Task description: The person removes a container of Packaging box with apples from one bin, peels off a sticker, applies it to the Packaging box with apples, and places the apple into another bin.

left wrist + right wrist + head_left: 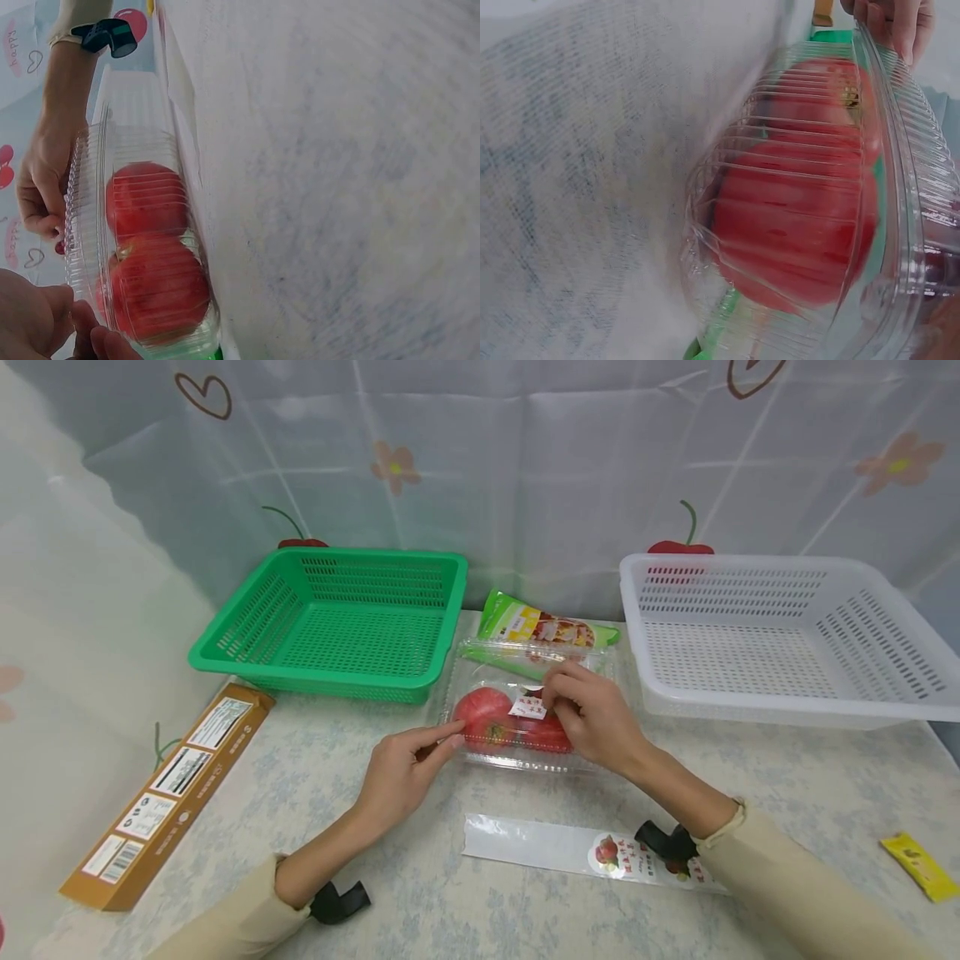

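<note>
A clear plastic clamshell box lies on the table with two red round fruits inside, and its lid covers them. My right hand pinches the edge of a small white sticker with red print, over the lid's middle. Part of the sticker is hidden by my fingers. At the box's front left, my left hand touches the lid with extended index finger and thumb. In the right wrist view, the left hand's fingers are at the far end of the rim.
Green basket and white basket stand at back left and right. Between them, behind the box, is a green snack bag. A sticker strip lies in front, partly under my right forearm. A brown carton and yellow packet flank the table.
</note>
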`<state>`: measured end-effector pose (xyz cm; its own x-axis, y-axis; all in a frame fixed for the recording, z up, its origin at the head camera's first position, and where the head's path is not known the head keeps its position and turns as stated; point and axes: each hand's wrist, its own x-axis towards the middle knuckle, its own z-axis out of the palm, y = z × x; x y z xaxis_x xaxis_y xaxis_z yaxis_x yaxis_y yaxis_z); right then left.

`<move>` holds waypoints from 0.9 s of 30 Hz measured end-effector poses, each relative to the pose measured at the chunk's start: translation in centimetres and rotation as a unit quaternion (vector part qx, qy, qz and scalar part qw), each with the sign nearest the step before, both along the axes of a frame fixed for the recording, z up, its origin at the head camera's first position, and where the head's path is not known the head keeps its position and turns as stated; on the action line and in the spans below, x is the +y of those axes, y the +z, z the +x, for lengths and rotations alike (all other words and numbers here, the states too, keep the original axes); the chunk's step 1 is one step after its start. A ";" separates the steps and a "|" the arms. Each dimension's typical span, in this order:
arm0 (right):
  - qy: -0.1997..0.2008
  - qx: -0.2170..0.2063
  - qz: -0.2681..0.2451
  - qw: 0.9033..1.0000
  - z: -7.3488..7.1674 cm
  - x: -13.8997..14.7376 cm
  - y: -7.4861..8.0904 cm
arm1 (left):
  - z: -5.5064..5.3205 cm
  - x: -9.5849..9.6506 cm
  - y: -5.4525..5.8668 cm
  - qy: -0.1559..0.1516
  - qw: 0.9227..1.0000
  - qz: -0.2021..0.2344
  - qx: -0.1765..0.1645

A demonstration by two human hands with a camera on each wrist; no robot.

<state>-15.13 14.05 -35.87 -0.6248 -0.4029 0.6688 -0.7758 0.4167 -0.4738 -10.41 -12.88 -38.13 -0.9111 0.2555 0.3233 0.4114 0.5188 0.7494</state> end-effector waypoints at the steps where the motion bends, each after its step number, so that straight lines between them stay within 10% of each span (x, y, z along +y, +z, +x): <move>1: -0.002 -0.001 0.005 1.000 0.0 0.0 0.0 | 0.0 0.0 0.0 -0.001 1.000 0.001 0.000; 16: -0.089 -0.107 0.156 0.978 0.2 -0.6 0.6 | 0.1 0.2 0.3 0.001 1.000 0.002 -0.011; 27: -0.132 -0.090 0.268 0.950 0.2 -0.7 1.0 | 0.1 0.2 0.2 0.000 1.000 0.004 -0.003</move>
